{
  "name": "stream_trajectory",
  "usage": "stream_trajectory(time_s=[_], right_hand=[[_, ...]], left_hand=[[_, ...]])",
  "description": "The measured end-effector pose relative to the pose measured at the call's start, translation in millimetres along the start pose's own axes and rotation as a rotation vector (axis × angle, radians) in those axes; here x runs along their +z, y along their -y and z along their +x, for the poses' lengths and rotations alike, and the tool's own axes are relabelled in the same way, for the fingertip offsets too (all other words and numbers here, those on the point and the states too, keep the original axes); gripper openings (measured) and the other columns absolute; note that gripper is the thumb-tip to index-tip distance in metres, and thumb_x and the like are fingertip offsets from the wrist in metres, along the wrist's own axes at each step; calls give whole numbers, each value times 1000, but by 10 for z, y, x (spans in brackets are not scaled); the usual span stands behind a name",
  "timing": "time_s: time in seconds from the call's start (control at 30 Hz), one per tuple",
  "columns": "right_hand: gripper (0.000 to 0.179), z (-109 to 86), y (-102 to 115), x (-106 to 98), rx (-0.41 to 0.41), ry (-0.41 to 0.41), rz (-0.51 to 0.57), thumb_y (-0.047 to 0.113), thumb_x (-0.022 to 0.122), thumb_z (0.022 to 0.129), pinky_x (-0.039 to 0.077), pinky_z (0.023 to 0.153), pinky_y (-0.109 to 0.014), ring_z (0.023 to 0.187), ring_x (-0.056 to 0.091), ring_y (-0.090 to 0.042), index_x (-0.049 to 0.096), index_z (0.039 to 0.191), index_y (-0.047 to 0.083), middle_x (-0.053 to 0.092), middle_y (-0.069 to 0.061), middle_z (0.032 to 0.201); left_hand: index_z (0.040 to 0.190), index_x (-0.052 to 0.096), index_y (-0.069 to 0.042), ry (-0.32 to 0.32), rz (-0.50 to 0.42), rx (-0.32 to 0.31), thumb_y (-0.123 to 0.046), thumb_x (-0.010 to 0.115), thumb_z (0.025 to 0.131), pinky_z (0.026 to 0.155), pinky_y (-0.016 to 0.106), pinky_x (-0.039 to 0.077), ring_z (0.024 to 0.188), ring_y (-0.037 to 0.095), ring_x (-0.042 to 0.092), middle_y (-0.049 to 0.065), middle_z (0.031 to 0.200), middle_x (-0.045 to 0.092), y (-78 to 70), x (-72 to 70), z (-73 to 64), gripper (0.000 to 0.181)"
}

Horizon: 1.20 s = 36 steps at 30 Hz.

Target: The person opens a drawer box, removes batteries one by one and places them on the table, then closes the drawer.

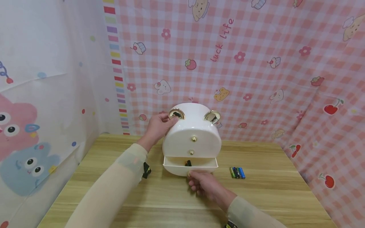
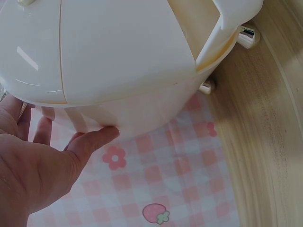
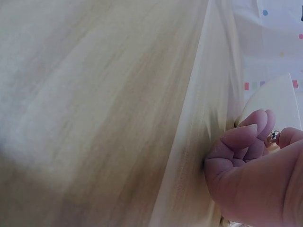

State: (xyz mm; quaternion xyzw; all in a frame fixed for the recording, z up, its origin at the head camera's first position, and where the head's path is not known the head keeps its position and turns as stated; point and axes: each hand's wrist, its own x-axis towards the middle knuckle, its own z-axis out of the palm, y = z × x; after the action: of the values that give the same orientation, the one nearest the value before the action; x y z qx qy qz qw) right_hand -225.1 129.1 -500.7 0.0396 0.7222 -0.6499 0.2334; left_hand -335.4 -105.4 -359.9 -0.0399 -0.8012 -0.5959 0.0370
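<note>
A white mini chest of drawers [image 1: 191,144] with two gold-rimmed ears stands on the wooden table. Its bottom drawer [image 1: 176,171] is pulled out, and small dark and orange items [image 1: 188,163], perhaps batteries, lie inside. My left hand [image 1: 159,127] grips the chest's upper left side by the ear; in the left wrist view the thumb lies along the white shell [image 2: 128,61]. At the drawer front, my right hand [image 1: 209,185] pinches the gold knob [image 3: 273,137] between thumb and fingers, the other fingers curled.
Several batteries [image 1: 237,173] lie side by side on the table [image 1: 265,196], right of the chest. The two upper drawers, with gold knobs [image 1: 194,139], are closed. A pink checked cloth [image 1: 251,72] hangs close behind the table.
</note>
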Motion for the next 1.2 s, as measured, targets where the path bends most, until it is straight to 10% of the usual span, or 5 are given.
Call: stream_trajectory(time_s=[1.2], right_hand=[[42,-284,-100,66,39,16,11,45,65,104,47,65,-24,70,62,-9,74,113,5,69,6,80]], left_hand=[[137,74,-11,-2,-2,2,-40,78,99,86,30,63,116,27,71,18,134,73,3,-1,3,48]])
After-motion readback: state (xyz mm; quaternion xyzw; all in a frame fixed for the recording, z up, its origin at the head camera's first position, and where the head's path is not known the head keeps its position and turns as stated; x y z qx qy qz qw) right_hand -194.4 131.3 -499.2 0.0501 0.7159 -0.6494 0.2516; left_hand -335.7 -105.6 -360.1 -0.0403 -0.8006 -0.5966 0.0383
